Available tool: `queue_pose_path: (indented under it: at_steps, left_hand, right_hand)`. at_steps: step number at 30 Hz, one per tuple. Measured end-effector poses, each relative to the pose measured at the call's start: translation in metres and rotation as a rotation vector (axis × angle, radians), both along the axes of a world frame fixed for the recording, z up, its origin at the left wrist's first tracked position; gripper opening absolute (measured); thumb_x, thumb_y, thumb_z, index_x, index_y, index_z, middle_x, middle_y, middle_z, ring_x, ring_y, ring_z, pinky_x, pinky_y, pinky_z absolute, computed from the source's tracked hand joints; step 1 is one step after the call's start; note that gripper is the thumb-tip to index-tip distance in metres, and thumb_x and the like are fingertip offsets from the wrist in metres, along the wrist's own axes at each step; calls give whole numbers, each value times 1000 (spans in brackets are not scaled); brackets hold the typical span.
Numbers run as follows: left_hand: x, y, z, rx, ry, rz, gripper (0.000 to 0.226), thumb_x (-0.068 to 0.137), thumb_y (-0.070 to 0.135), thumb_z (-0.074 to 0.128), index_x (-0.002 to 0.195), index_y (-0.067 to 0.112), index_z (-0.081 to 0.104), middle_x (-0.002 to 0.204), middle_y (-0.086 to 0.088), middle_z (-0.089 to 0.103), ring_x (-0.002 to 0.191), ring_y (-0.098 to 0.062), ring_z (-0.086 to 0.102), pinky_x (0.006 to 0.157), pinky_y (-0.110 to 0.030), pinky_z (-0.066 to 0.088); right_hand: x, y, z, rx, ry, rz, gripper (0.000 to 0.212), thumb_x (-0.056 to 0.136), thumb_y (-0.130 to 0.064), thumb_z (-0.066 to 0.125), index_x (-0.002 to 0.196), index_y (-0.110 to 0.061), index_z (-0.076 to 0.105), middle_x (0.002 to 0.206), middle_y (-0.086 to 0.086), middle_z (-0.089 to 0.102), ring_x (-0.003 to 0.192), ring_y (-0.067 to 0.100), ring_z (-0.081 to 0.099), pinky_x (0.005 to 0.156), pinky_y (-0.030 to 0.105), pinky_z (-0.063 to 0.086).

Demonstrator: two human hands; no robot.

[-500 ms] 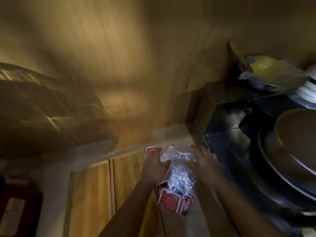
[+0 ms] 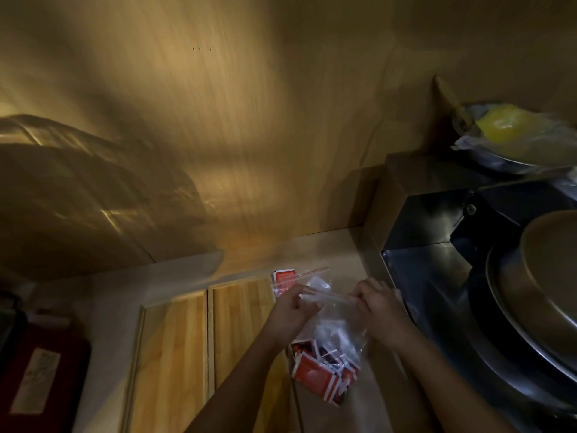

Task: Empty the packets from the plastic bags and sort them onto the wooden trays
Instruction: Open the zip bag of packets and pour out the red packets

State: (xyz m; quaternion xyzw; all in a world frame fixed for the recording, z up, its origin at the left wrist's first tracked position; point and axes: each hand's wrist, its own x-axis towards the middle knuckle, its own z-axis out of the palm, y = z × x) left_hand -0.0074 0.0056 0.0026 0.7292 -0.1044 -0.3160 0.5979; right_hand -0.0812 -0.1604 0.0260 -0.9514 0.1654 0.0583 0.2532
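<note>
A dark red thing (image 2: 40,376) at far left is too dim to identify. Two wooden trays (image 2: 175,354) lie side by side on the bench (image 2: 327,248), cut off below. Left hand (image 2: 292,310) and right hand (image 2: 379,310) pinch the clear bag (image 2: 331,332) by its top strip, now pulled straight; half a second ago it was bunched. Red packets (image 2: 315,375) sit at its bottom; another packet (image 2: 282,278) lies behind
</note>
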Motion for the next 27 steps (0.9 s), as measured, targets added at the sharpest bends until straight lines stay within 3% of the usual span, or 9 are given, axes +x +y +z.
queue_pose_path:
  at_steps: [2,5,7,9,13,16,19,23,27]
  left_hand:
    - [-1,5,2,-8,-47,-35,17,87,12,60,98,0,65,88,-9,68,73,-15,65,63,-23,52]
    - [-7,11,6,-7,-57,-32,13,86,10,61,82,2,70,79,-9,66,67,-12,61,65,-25,49]
    - [-11,15,16,-15,-53,-15,17,81,5,65,68,14,70,73,-3,66,66,-10,63,67,-27,49]
    - [-14,20,33,64,-169,-27,28,79,7,67,58,23,60,70,6,58,64,-4,57,63,-19,46]
    - [-19,28,69,378,-517,-258,14,85,23,61,70,22,59,75,7,55,71,-11,51,68,-27,42]
    - [-25,28,81,509,-568,-384,14,88,14,49,88,17,63,88,-4,70,75,-15,60,68,-27,46]
    - [-28,33,81,401,-273,-338,22,88,0,45,79,13,60,81,-11,69,63,-12,61,64,-29,51]
    - [-35,51,75,55,240,-65,23,82,-17,41,83,-5,61,67,-12,66,55,-17,65,52,-27,53]
    - [-45,51,64,-69,447,179,18,80,-14,51,95,-8,60,62,-15,68,48,-21,63,47,-26,53]
  right_hand:
    - [-1,1,2,74,7,47,16,87,-20,52,102,-21,55,104,-11,45,104,14,47,95,34,36]
    - [-5,3,6,136,24,111,15,87,-18,52,76,-28,54,84,-10,55,85,18,59,74,31,46]
    - [-5,4,14,178,27,92,26,88,-19,51,65,-29,52,73,-11,58,74,11,59,63,21,43]
    - [-2,8,28,210,41,141,33,89,-18,53,60,-34,51,68,-14,55,69,-2,54,58,13,36]
    - [8,14,57,145,114,313,27,86,-21,59,61,-32,54,68,-12,56,74,4,57,64,21,44]
    - [17,21,71,67,125,389,16,81,-21,65,66,-26,63,74,-9,61,81,12,61,76,33,50]
    - [22,31,74,14,24,388,5,82,-23,63,83,-22,68,81,-13,57,85,8,56,76,28,46]
    - [14,50,60,42,-241,169,25,86,-28,58,110,-24,59,105,-16,45,105,3,36,90,21,26]
    - [-5,74,36,353,-344,-141,11,86,-20,59,96,-21,62,98,-7,57,94,10,52,85,27,46]
